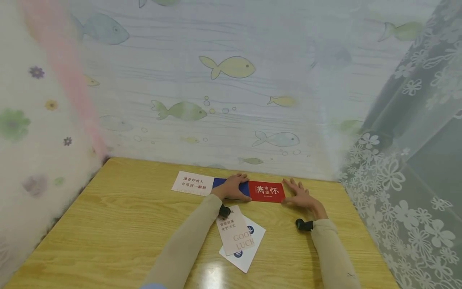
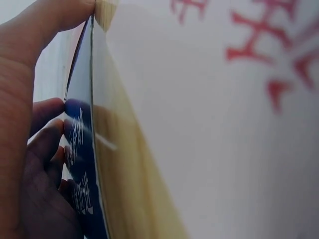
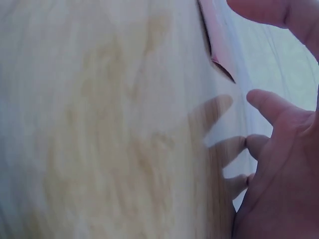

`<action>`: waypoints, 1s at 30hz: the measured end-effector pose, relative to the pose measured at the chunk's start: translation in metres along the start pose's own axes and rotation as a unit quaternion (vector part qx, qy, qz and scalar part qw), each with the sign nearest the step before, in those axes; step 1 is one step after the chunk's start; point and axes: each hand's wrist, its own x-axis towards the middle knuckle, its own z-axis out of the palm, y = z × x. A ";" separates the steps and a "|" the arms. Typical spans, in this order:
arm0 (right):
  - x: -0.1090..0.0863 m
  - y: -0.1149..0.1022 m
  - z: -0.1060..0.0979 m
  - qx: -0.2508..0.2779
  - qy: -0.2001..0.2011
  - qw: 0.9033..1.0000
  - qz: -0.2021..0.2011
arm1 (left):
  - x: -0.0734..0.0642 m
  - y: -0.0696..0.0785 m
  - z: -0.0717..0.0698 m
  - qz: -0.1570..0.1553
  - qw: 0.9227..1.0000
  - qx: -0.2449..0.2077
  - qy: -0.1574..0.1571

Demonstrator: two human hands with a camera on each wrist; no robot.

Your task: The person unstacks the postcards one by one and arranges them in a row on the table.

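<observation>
A row of three cards lies near the table's back edge: a white card with dark characters [image 1: 192, 183], a blue card [image 1: 244, 188] and a red card with white characters [image 1: 267, 192]. My left hand [image 1: 232, 188] spreads over the blue card, covering much of it. In the left wrist view, its fingertips [image 2: 56, 105] touch the blue card [image 2: 82, 164], while the thumb reaches the near edge. My right hand [image 1: 300, 196] rests with spread fingers at the red card's right end. In the right wrist view, the red card's corner [image 3: 215, 42] shows beside those fingers [image 3: 266, 103].
In front of the row, a pale "GOOD LUCK" card [image 1: 231, 235] overlaps a white card with dark blue round marks [image 1: 247, 261]. The wooden table [image 1: 126, 224] meets a fish-print curtain [image 1: 216, 120] behind. Lace with white flowers [image 1: 408, 212] hangs at right.
</observation>
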 end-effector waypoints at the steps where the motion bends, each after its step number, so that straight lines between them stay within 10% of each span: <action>1: 0.000 0.000 0.000 0.005 0.001 1.000 0.000 | -0.001 0.000 -0.001 -0.001 1.000 -0.003 0.000; 11: -0.004 0.003 0.001 0.056 0.020 0.998 0.002 | -0.012 -0.001 -0.010 0.009 0.999 -0.040 0.020; 17: -0.011 0.000 0.006 0.096 0.074 0.993 -0.005 | -0.053 0.020 -0.017 0.047 0.997 -0.062 0.004; 24: -0.036 -0.061 0.026 0.020 0.104 0.992 -0.073 | -0.110 0.029 -0.009 0.060 0.996 0.048 -0.047; 30: -0.070 -0.121 0.072 -0.064 0.051 0.992 -0.099 | -0.141 0.026 -0.010 0.063 0.994 0.074 -0.052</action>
